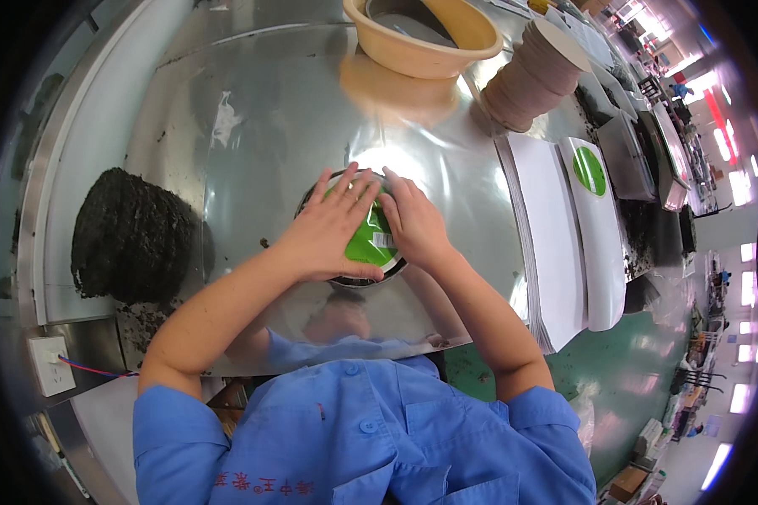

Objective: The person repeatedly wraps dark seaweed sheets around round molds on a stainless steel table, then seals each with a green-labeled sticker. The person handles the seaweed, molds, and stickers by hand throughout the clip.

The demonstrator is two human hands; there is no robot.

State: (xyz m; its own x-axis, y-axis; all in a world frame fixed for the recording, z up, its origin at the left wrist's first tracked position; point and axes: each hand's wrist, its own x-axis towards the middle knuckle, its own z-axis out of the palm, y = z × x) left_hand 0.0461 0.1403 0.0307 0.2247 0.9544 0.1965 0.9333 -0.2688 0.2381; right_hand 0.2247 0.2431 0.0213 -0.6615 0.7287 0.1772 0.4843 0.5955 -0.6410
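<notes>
A round package with dark contents that look like dried seaweed and a green label (374, 237) sits on the shiny metal tabletop (278, 139). My left hand (328, 233) lies flat over its left side, fingers spread and the thumb near the front edge. On the right side, my right hand (420, 224) rests against the rim, its thumb and fingers slightly apart over the film. Part of the label bears a barcode and writing. Most of the package's left side is hidden under my left hand.
A tall dark seaweed stack (132, 237) stands at left, with crumbs around it. A yellow basin (410, 60) and a spool of cord (534, 76) are at the back. White sheets (546, 246) and green-labelled film (603, 252) lie right, beside plastic bins (625, 158). A wired socket (52, 366) is near left.
</notes>
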